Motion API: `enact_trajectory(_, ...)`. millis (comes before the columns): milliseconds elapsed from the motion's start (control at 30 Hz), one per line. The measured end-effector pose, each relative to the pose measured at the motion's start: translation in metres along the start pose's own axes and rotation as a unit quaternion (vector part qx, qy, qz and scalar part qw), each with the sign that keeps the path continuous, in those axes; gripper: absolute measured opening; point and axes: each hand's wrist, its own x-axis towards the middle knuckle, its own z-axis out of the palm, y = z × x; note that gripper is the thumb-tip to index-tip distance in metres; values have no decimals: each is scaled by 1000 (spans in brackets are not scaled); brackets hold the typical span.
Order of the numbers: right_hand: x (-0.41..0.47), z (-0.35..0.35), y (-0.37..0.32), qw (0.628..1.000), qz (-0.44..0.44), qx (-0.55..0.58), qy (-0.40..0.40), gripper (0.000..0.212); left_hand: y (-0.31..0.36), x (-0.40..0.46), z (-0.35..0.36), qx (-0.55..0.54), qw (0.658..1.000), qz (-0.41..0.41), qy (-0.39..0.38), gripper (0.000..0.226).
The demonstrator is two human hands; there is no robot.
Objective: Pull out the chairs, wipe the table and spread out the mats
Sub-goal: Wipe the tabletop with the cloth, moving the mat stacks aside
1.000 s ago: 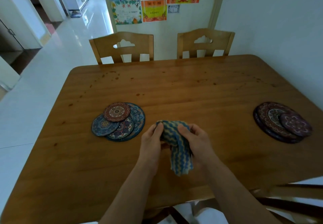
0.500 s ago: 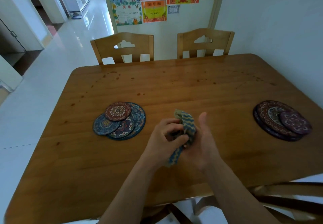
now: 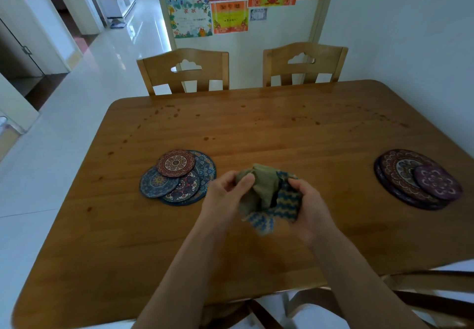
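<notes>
both hands hold a bunched cloth [image 3: 266, 195] over the near middle of the wooden table [image 3: 282, 128]: the left hand [image 3: 225, 198] pinches its olive side, the right hand [image 3: 309, 210] curls round the blue zigzag part. one pile of round mats [image 3: 177, 177] lies just left of the hands, another pile [image 3: 418, 178] sits well apart at the right edge.

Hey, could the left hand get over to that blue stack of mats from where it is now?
Probably yes. The blue stack of mats lies on the table just left of the left hand, nothing between. But both hands grip the cloth; the right hand would have to keep it.
</notes>
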Motion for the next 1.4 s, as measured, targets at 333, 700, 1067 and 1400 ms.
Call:
enact_trajectory(333, 8, 8, -16, 922, -52, -381, -46, 30, 22, 8, -17, 133, 985, 36, -104, 10)
enact_trajectory(700, 26, 0, -55, 910, -151, -385, 23, 17, 51, 25, -38, 43, 989, -62, -129, 27)
enact_trajectory(1067, 40, -39, -60, 788, -239, -567, -33, 46, 4, 38, -37, 324, 918, 137, -182, 24)
enact_trajectory(1400, 78, -81, 20, 677, -218, -688, 147, 27, -114, 51, -49, 542, 840, 15, 26, 47)
